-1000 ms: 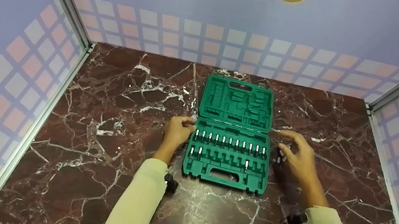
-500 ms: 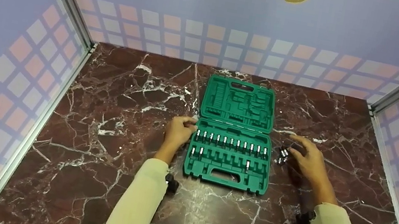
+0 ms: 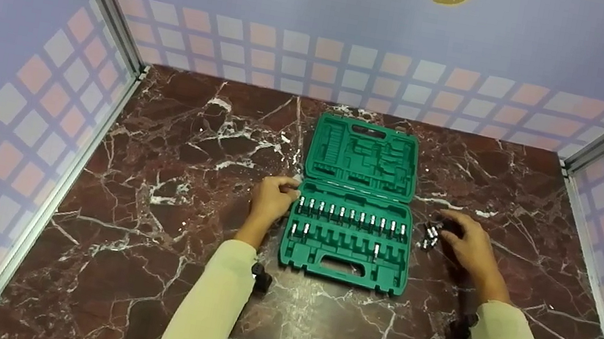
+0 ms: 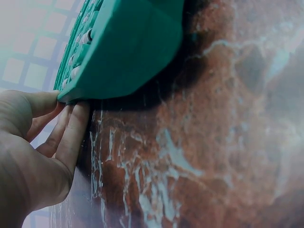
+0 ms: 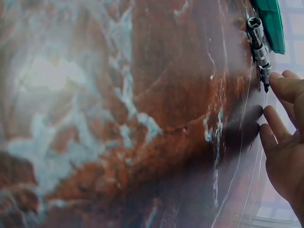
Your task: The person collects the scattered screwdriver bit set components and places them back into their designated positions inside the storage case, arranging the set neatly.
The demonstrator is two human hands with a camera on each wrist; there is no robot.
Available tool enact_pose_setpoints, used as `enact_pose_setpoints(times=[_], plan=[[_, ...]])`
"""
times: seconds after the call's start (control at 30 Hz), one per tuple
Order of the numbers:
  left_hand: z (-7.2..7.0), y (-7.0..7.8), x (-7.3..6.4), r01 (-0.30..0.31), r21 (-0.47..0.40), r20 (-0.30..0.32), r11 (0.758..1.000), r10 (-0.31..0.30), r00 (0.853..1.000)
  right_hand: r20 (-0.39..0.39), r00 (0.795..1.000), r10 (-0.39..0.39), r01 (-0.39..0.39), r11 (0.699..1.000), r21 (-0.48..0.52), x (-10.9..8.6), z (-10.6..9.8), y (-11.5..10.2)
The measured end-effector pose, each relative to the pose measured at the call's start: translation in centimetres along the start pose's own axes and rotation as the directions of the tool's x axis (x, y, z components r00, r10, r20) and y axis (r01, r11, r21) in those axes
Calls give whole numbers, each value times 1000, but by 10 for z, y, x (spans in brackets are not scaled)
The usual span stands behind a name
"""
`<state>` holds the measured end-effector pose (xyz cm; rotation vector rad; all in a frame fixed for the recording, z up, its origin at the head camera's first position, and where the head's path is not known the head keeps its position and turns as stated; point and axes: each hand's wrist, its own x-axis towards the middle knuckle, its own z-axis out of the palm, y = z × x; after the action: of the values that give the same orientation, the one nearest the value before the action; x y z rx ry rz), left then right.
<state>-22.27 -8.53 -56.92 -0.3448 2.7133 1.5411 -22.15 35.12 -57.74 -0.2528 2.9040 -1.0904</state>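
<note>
A green plastic socket case lies unfolded on the marble-patterned surface. Its near half holds a full-looking upper row of silver socket bits; the lower row has two at left and one at right. My left hand grips the case's left edge, thumb at the rim and fingers against the side wall. Right of the case, a small cluster of loose socket bits lies on the surface. My right hand hovers beside this cluster, fingers loosely bent, thumb very close to a bit tip.
A moulded lid half lies flat behind the bit tray. Purple walls with a checked band enclose the surface at back and both sides. Black camera mounts sit at both wrists.
My right hand has drawn away from the case to the right, uncovering the loose socket bits. The left hand keeps its place at the case edge.
</note>
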Motion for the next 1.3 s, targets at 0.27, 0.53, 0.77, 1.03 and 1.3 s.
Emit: enact_pose_setpoints(times=[0.27,0.53,0.77,1.03,1.3], plan=[[0,0,1,-12,-22,-1,1000,12,1000,-13,995,-95,94,995,-24,7,5,2],[0,3,1,-15,-4,-4,1000,15,1000,-50,988,-144,140,987,-80,8,9,3],[1,0,0,-14,-11,-9,1000,14,1000,-56,992,-111,106,991,-84,6,11,3],[2,0,1,-35,20,-18,999,35,999,-102,988,-118,112,992,-64,3,13,2],[2,-1,1,-30,9,-23,1000,30,999,-108,994,-37,36,999,-9,0,12,-2]])
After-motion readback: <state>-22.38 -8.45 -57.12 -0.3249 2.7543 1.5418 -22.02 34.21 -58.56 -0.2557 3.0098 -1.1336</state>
